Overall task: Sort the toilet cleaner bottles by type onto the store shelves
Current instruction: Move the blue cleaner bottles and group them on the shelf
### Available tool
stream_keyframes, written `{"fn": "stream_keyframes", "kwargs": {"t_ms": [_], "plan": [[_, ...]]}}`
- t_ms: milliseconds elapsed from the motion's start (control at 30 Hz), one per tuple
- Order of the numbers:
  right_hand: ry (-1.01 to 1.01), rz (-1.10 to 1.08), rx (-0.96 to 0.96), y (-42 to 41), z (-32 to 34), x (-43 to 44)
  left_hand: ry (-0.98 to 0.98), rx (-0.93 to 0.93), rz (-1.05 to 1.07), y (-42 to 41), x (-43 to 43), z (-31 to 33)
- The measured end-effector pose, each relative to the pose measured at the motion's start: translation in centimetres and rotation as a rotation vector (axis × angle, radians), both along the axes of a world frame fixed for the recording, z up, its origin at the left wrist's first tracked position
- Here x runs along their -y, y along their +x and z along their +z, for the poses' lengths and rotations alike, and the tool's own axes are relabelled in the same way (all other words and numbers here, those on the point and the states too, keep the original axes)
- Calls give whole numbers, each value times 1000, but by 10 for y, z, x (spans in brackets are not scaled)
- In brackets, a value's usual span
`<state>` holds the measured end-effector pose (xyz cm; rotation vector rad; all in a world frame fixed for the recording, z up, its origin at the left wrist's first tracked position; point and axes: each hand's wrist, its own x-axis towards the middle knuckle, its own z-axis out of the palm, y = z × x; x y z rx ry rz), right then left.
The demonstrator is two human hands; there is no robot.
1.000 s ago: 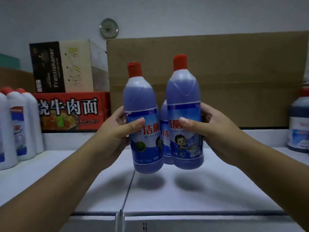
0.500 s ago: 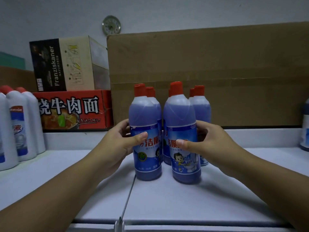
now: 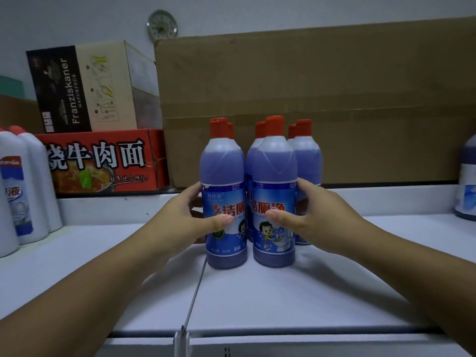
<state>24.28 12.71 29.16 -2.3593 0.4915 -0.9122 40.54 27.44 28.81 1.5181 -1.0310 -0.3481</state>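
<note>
Cardboard box stands behind blue bottles — white bottles leftward.

The person shows from mid-arm down. The left forearm and right forearm are bare from the wrist to the edge of the view, smooth, skin alone along their whole visible length. The left hand and right hand are bare as well. Each thumb ends in a short, neatly rounded nail. The wrists are slim; the wide lens swells both forearms toward the bottom corners, where the left one blurs softly.
</note>
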Motion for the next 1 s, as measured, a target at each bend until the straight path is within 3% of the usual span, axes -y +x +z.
{"fn": "stream_keyframes", "kwargs": {"t_ms": [567,700,867,1000], "plan": [[52,55,102,8,-19,1,-74,54,53,0,2,-11],[-58,-8,36,5,-19,-2,-84,112,79,-1,3,-13],[-337,-166,27,-15,-10,-6,-312,537,262,-11,-16,-5],[-464,-159,-13,-51,-13,-6,-414,983,9,-56,-53,-6]]}}
